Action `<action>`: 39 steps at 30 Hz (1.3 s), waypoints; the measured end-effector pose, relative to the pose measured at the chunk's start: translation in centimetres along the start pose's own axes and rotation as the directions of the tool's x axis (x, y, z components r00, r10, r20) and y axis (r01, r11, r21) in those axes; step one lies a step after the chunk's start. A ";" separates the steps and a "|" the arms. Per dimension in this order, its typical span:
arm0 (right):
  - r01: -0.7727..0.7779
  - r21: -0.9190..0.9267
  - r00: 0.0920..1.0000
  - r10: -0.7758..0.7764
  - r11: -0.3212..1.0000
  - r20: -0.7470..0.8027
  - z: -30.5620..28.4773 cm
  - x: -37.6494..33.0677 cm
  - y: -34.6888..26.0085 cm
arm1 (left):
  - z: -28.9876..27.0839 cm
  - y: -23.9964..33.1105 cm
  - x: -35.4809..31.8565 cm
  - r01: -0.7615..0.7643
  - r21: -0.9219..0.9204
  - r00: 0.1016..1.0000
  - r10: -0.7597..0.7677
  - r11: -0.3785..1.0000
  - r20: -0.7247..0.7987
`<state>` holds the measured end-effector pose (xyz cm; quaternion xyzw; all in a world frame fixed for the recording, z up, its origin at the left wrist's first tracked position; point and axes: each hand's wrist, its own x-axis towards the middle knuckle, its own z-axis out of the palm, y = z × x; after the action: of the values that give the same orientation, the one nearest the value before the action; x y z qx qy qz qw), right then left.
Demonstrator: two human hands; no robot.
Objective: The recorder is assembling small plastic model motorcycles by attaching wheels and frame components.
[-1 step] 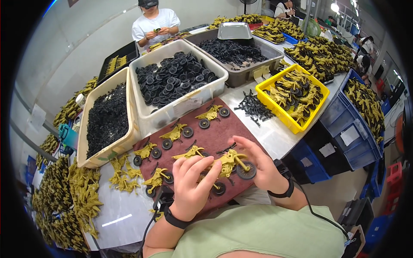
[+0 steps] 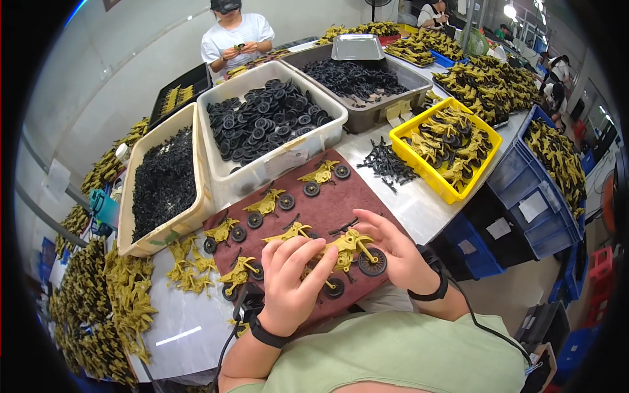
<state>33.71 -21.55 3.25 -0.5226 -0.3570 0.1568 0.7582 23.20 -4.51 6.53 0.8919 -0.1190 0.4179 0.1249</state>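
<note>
A yellow toy motorcycle (image 2: 346, 254) with a black front wheel (image 2: 372, 261) and black handlebar is held up over the maroon mat (image 2: 367, 196). My left hand (image 2: 291, 278) grips its rear part between thumb and fingers, which hide much of that end. Close beside the front wheel, my right hand (image 2: 396, 255) has its fingers apart and loosely bent, holding nothing visible. Whether its thumb touches the wheel cannot be made out. Beyond my hands on the mat lie several yellow motorcycle bodies (image 2: 263, 203) with loose black wheels (image 2: 285, 201) and small black parts.
White bins of black wheels (image 2: 213, 111) and small black pieces (image 2: 204, 196) stand behind the mat, with a grey bin (image 2: 419, 85) farther back. At right are a yellow tray (image 2: 452, 196) of toy motorcycles and blue crates (image 2: 524, 190). Another person (image 2: 239, 33) works across the table.
The front wheel, smeared before, now shows sharp spokes. My right fingers have shifted very slightly; my left hand keeps its grip.
</note>
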 end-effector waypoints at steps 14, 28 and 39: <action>-0.115 -0.003 0.990 0.115 0.993 0.081 0.5 0.3 -0.1 | 0.1 0.0 -2.5 0.461 -0.621 0.868 -0.466 0.634 0.168; 0.064 -0.414 0.992 -0.011 0.908 0.129 1.0 1.7 2.0 | -0.5 -1.9 -4.0 0.770 -0.599 0.590 -0.602 0.220 0.538; -0.172 -0.849 0.969 0.239 0.500 -0.055 -9.1 10.0 10.1 | -8.2 -12.0 -13.1 0.591 0.486 0.750 -0.660 0.644 -0.038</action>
<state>48.45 -17.59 -3.91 -0.8573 -0.3496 0.0706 0.3714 12.94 10.87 -0.06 0.9074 0.2932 0.2993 0.0335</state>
